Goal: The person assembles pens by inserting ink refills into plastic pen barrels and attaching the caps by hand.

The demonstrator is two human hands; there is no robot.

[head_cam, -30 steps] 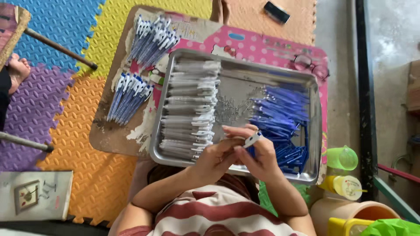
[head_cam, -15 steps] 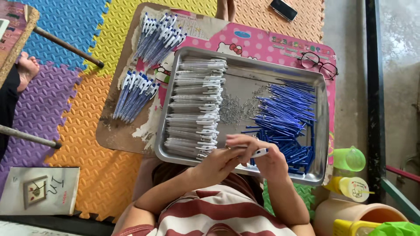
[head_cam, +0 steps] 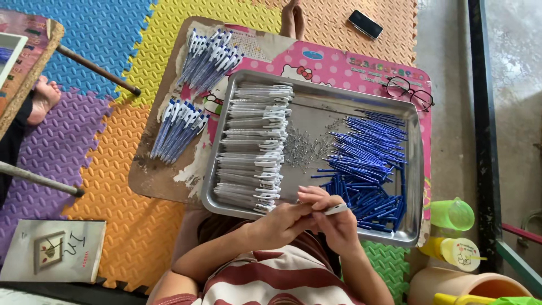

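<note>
Both hands pinch one white pen barrel: left hand closed, right hand closed. Light, stiff, slippery plastic; best gripped mid-barrel. Steel tray at twelve o'clock.

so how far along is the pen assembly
Done: two bundles of finished pens lie on the small pink table. In hand: the left hand and right hand hold one white pen barrel together. Left: a long stack of white barrels, loose springs and many blue refills remain in the metal tray.
</note>
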